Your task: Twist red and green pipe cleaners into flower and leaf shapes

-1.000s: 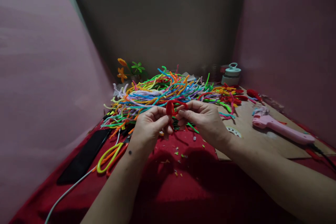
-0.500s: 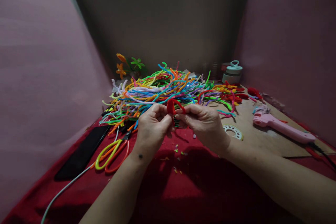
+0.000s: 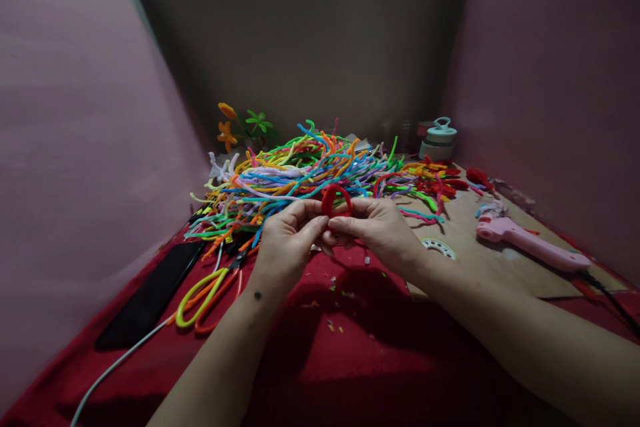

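Between my hands stands a red pipe cleaner [image 3: 328,201], bent into a narrow upright loop. My left hand [image 3: 293,237] pinches its lower left side between thumb and fingers. On the other side, my right hand [image 3: 375,227] grips the lower right part, its thumb close to the left thumb. The fingers cover the bottom of the loop, so its ends are hidden. Just behind the hands lies a large heap of pipe cleaners [image 3: 280,177] in many colours.
Left of my hands are yellow-and-orange-handled scissors [image 3: 200,297], a black phone [image 3: 150,297] and a white cable [image 3: 117,363]. To the right, a pink hot tool [image 3: 533,243] and a white ring [image 3: 439,249] rest on a board [image 3: 480,273]. Behind are a lidded jar [image 3: 439,140] and orange flowers [image 3: 227,137].
The red loop has turned from a slanted, partly open bend into a rounder, closed upright shape. My hands have come closer together, and the view has shifted slightly.
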